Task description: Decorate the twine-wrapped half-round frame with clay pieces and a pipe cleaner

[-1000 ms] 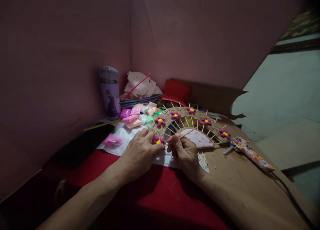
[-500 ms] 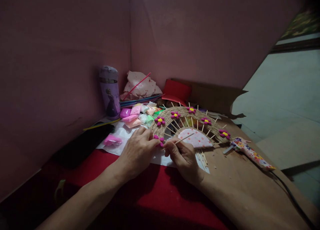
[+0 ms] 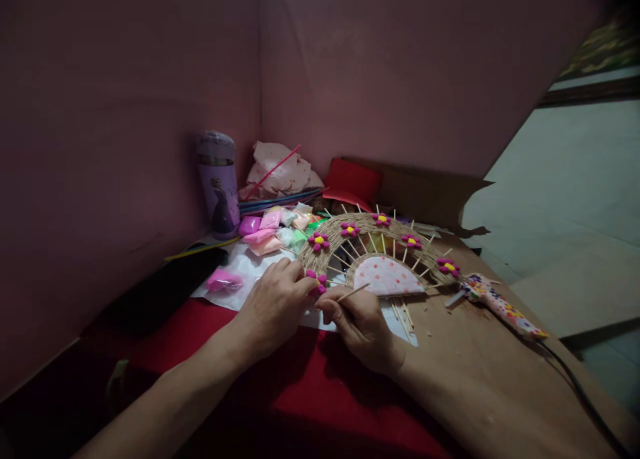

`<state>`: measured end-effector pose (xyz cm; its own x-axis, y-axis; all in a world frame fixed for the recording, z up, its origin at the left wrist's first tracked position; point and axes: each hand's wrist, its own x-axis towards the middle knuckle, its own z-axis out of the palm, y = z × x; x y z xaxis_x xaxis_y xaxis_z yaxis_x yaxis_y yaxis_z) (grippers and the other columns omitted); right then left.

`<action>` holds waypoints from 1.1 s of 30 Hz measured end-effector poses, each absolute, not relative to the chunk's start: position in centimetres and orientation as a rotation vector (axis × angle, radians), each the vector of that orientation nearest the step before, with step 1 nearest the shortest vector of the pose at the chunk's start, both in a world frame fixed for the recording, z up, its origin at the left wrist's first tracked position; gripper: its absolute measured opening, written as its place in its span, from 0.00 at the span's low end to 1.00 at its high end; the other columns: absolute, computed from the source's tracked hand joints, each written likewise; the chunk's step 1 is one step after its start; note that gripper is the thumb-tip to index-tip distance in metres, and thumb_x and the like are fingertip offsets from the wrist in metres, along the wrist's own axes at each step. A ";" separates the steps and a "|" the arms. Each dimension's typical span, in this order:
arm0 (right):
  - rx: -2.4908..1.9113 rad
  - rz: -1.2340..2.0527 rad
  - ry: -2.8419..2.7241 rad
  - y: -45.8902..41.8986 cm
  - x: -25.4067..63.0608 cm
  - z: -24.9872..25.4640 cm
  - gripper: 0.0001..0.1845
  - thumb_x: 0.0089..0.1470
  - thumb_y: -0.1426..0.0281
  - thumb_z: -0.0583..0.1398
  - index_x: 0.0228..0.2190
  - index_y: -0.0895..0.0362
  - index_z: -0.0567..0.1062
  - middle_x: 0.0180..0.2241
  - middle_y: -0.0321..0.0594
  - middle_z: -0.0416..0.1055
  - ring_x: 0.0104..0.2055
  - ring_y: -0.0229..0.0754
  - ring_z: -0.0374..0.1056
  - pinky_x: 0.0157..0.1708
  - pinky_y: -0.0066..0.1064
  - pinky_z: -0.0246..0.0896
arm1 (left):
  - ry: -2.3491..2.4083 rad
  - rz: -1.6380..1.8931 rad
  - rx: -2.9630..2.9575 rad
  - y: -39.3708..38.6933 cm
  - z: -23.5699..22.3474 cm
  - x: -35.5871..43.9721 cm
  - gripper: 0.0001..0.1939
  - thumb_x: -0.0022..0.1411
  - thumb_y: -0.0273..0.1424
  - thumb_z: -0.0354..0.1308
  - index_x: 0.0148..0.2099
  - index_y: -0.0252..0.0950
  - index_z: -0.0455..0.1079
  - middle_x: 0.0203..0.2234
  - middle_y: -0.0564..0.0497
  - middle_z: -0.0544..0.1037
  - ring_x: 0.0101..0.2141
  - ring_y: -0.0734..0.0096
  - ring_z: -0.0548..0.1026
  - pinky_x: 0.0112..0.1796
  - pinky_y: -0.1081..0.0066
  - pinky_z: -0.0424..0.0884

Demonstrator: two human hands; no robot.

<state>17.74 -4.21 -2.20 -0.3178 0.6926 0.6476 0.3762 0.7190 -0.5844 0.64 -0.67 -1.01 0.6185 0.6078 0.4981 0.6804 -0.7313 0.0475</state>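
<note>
A tabletop that was spread with red cloth [image 3: 345, 386] in front and brown cardboard [image 3: 480, 339] on the right, a white sheet [image 3: 253, 264] that lay partly over the cloth, a purple tumbler [image 3: 220, 196] that stood upright near the wall, a half-round twine weave [image 3: 336, 236] that lay over the cardboard, a flower-patterned tool [image 3: 507, 307] that rested beside it

The left hand [image 3: 280, 302] hides part of 1 magenta flower [image 3: 318, 280], and the bottom edge cuts off the black cord [image 3: 577, 384].

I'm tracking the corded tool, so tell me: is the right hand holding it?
No, the flower-patterned corded tool lies on the brown board, while the right hand pinches a thin stick.
</note>
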 end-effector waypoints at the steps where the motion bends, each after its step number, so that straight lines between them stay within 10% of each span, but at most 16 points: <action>1: -0.813 0.390 -1.957 -4.2 17.7 -2.2 0.11 0.60 0.69 0.53 0.29 0.56 0.74 0.22 0.37 0.69 0.24 0.37 0.65 0.27 0.28 0.59 | -1.083 -0.739 -2.698 -0.7 -1.0 0.7 0.08 0.63 0.29 0.51 0.39 0.36 0.72 0.31 0.47 0.70 0.33 0.66 0.66 0.35 0.65 0.65; 33: -0.929 0.543 -1.692 -4.0 17.7 -2.3 0.13 0.60 0.66 0.53 0.27 0.57 0.73 0.18 0.33 0.65 0.20 0.33 0.60 0.21 0.25 0.55 | -1.149 -0.810 -2.730 -0.8 -0.9 0.7 0.07 0.63 0.30 0.53 0.38 0.37 0.73 0.30 0.48 0.67 0.32 0.67 0.65 0.33 0.67 0.64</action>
<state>17.74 -3.97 -2.27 -0.1160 0.8013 0.5869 0.3101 0.5905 -0.7450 0.72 -0.77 -0.86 0.5815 0.6456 0.4950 0.6829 -0.7181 0.1342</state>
